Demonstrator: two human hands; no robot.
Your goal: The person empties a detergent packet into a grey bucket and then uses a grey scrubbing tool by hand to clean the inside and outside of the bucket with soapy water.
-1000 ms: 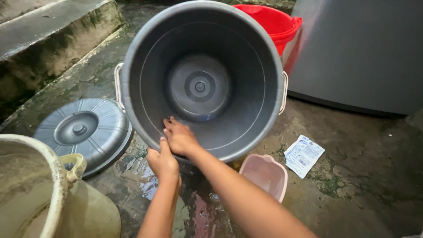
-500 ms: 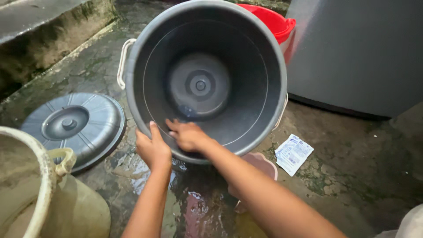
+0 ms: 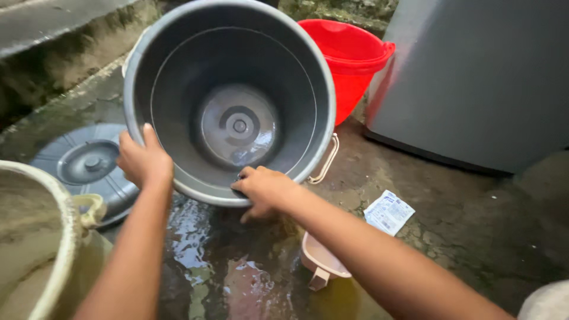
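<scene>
**Grey bucket, tipped, held at the rim by two hands**

Item: large grey plastic bucket (image 3: 231, 101), tilted so its open mouth faces the camera, its lower rim just over the wet concrete floor (image 3: 468, 207). A shallow film of water lies on its inner base. One pale handle shows at the lower right of the rim.

Left hand (image 3: 144, 160): closed over the left part of the rim, thumb up along the inside edge, fingers wrapped behind the wall.

Right hand (image 3: 265, 188): closed on the lower rim, fingertips curled over the lip into the bucket, palm beneath the edge.

Surroundings:
- Grey round lid (image 3: 83, 166), flat on the floor to the left, partly hidden behind the bucket and the left arm.
- Cream-coloured pail (image 3: 35, 249), lower left corner, near the lid, its handle lug facing the lid.
- Red bucket (image 3: 349, 59), upright behind the grey one, to its right.
- Pink scoop (image 3: 320, 264), on the floor under the right forearm.
- White sachet (image 3: 389, 211), flat on the floor right of the scoop.
- Grey appliance cabinet (image 3: 480, 77), at the upper right.
</scene>
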